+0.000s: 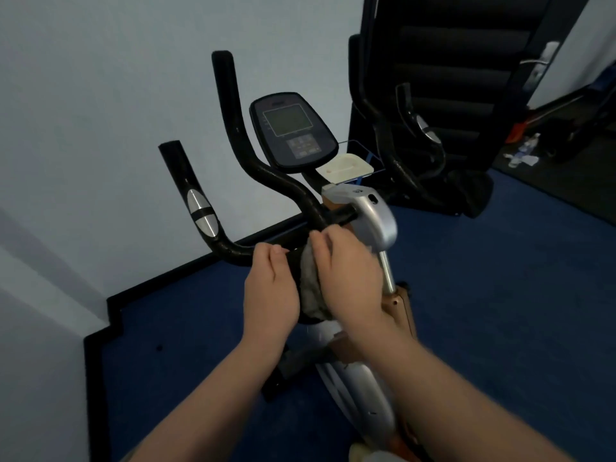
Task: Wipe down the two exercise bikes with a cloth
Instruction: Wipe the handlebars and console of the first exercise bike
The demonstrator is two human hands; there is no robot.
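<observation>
Black curved handlebar (266, 176) gripped by left hand (270, 291) | crumpled grey cloth (311, 288) clutched in right hand (350, 271) fingers against bar

We see the left hand (270, 295) curled around the black handlebar (233, 251) of the exercise bike (376, 215), while the right hand (350, 275) presses a grey cloth (310, 288) against the bar beside it. The console (291, 130) rises behind, above blue carpet (500, 311).

Black bars, blue floor

I see black handlebars (233, 135) with silver grips (202, 212), a grey cloth (311, 288), a silver-and-orange frame (376, 218), blue carpet (500, 311), pale walls (100, 78).
</observation>
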